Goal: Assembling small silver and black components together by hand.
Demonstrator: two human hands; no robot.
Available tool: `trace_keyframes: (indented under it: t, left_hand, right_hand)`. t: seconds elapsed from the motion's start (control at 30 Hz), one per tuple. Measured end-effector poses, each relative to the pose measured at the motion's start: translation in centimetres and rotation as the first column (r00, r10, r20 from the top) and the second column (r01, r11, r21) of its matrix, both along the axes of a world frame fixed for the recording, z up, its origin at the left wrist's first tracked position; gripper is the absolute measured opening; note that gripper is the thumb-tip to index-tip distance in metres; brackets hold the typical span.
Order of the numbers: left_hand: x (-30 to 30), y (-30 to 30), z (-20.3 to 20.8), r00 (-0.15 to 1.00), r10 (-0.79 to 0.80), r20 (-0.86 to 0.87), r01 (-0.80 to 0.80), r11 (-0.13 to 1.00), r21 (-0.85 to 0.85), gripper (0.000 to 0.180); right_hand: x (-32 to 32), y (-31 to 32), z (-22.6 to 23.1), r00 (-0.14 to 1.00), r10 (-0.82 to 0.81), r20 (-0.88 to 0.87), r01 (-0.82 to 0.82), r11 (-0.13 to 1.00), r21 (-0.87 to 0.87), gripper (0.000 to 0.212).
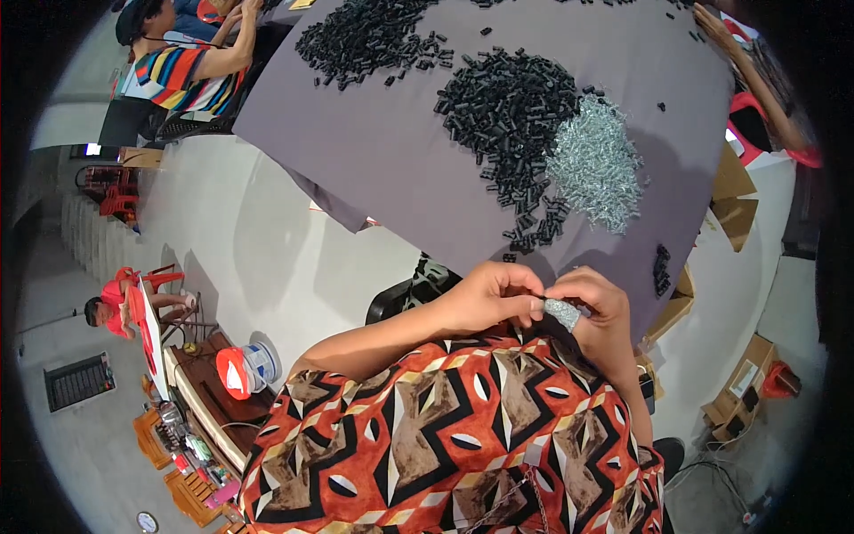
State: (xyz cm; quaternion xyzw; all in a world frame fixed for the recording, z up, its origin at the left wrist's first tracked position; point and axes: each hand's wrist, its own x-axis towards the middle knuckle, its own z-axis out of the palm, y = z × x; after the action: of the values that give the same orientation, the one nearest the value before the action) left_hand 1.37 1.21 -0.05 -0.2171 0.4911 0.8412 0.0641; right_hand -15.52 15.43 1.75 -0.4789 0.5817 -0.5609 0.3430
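Observation:
My left hand and my right hand meet at the near edge of the cloth-covered table, fingertips almost touching. Between the fingertips a small dark piece shows, mostly hidden, like the black tubular pieces on the table. Silvery small metal pieces lie bunched within the curled fingers of my right hand. Just beyond my hands, a big heap of short black tubular pieces spreads toward me. A heap of thin silvery metal pieces touches its right side.
Another heap of black pieces lies farther back on the grey tablecloth. A small black cluster sits near the right edge. People sit at the far left and far right. A white bucket and cardboard boxes stand around.

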Motion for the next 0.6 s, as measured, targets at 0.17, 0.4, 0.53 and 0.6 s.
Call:
trace_keyframes:
  t: [0.17, 0.4, 0.53, 0.6]
  left_hand:
    - [1.0, -0.2, -0.4, 0.996, 0.029, 0.090, -0.050, 0.969, 0.241, 0.014]
    - [1.1, -0.2, 0.1, 0.991, 0.043, 0.128, -0.081, 0.947, 0.310, 0.016]
    - [1.8, 0.1, -0.3, 0.976, 0.196, 0.095, -0.208, 0.968, 0.141, 0.013]
    - [2.0, -0.7, 0.4, 0.962, 0.271, 0.040, -0.271, 0.962, -0.015, 0.012]
  right_hand:
    - [1.0, 0.1, -0.1, 0.996, -0.017, -0.089, 0.016, 1.000, -0.004, 0.034]
    - [0.5, -0.8, 0.7, 0.989, 0.102, -0.108, -0.098, 0.994, 0.042, 0.037]
    - [-0.4, -1.1, 0.3, 0.988, 0.154, -0.034, -0.149, 0.983, 0.107, 0.036]
    - [-0.9, -1.6, -0.2, 0.976, 0.099, -0.196, -0.085, 0.993, 0.077, 0.037]
